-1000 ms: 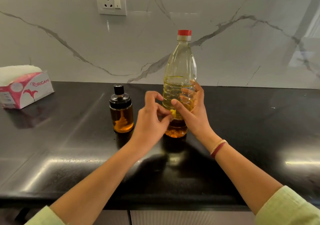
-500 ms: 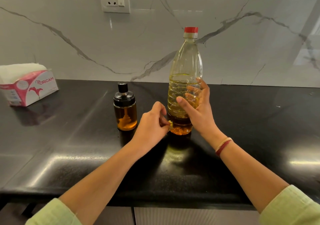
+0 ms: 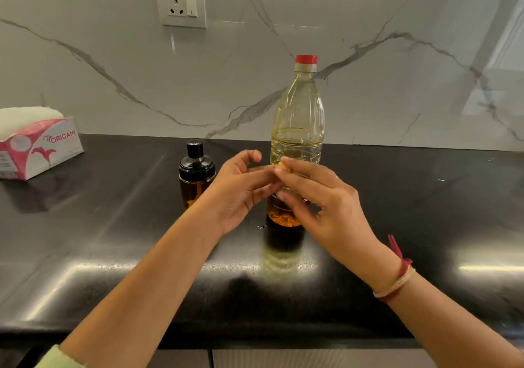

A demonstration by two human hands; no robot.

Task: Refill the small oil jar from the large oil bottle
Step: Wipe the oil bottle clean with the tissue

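At the far left of the black countertop [image 3: 85, 240] sits a pink-and-white tissue box [image 3: 37, 148], close to the marble backsplash [image 3: 113, 70], with a wide stretch of bare, glossy stone between it and the next object. Above that gap a white wall socket [image 3: 183, 4] is set into the backsplash. Left of centre stands the small oil jar [image 3: 195, 173], upright, with a black lid and knob and amber-tinted glass; its lower right side is hidden behind the left hand [image 3: 241, 192]. That hand is raised in front of the jar and bottle, palm turned inward, fingers loosely curled, its fingertips meeting those of the right hand. Just right of the jar, apart from it, stands the large oil bottle [image 3: 297, 118], upright, clear plastic with a red cap [image 3: 306, 59] screwed on, pale yellow oil filling roughly the lower half and looking darker amber at the base. The right hand [image 3: 331, 206] is in front of the bottle's ribbed middle, fingers extended toward the left hand, thumb and forefinger pinching a small yellowish scrap [image 3: 283, 166]; whether the left hand also grips it I cannot tell. Neither hand holds the bottle. A red and cream thread band [image 3: 397, 279] circles the right wrist. Right of the bottle the countertop runs bare to the frame edge, and its front edge lies beneath the forearms.
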